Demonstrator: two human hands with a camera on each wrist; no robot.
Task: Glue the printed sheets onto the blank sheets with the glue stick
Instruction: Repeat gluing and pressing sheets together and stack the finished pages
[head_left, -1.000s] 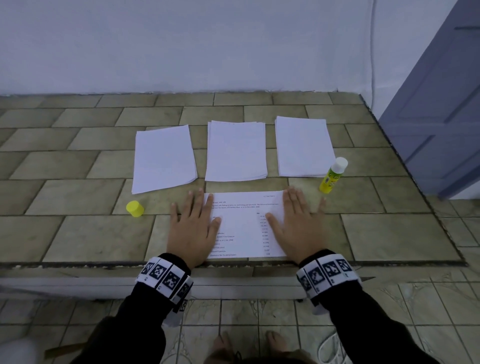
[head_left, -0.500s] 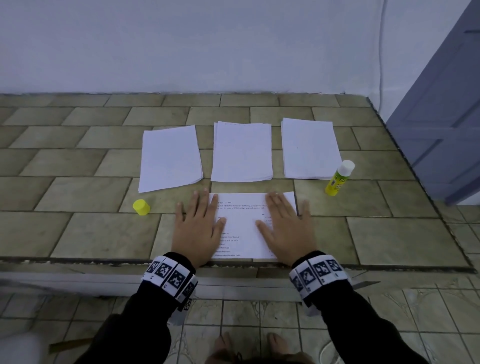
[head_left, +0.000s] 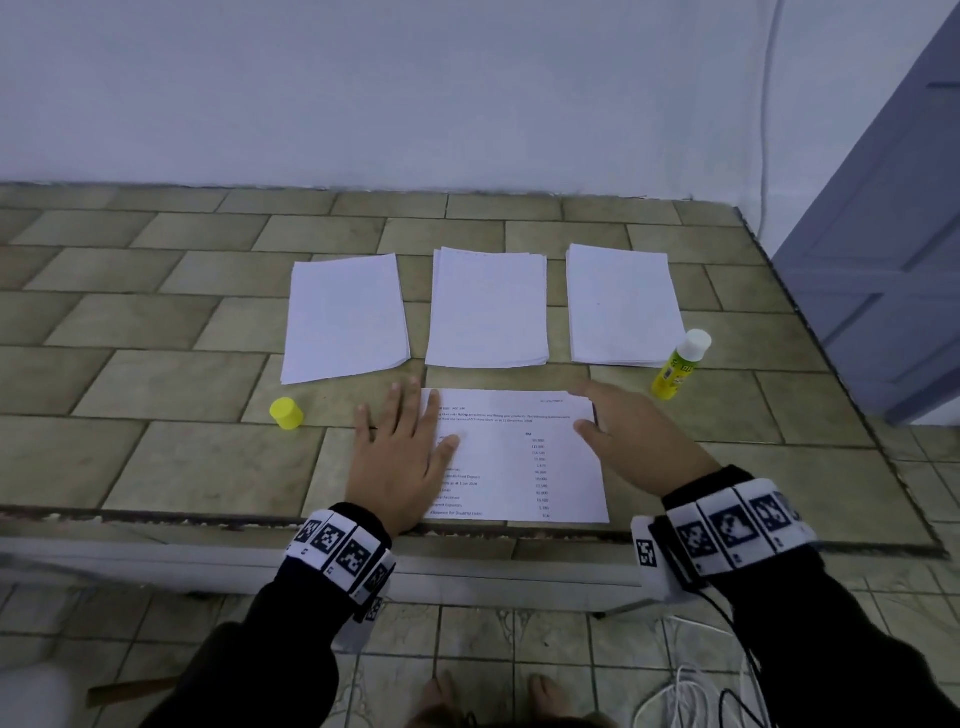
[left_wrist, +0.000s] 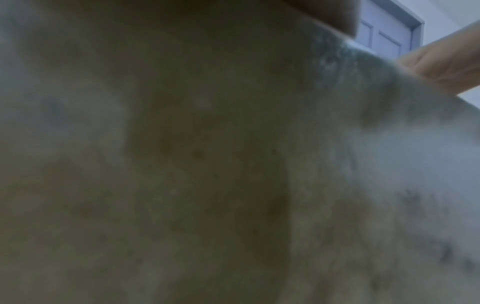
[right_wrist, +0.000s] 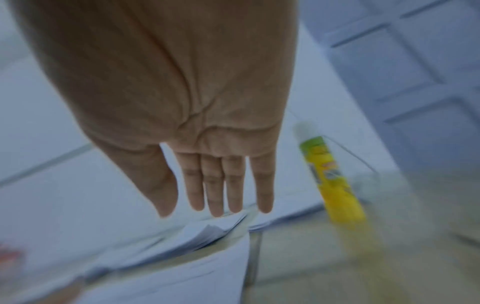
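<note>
L-wrist view: blurred, unreadable | printed sheet (head_left: 519, 457) left edge hidden under left hand (head_left: 400, 457) | fine print illegible

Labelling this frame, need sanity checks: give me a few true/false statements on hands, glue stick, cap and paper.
1. The left hand lies flat on the printed sheet. True.
2. The right hand grips the glue stick. False: its fingers are straight and hold nothing; the stick stands apart on the tiles.
3. The yellow cap is on the glue stick. False: it sits on the tiles left of the left hand.
4. Three paper stacks lie beyond the printed sheet. True.
</note>
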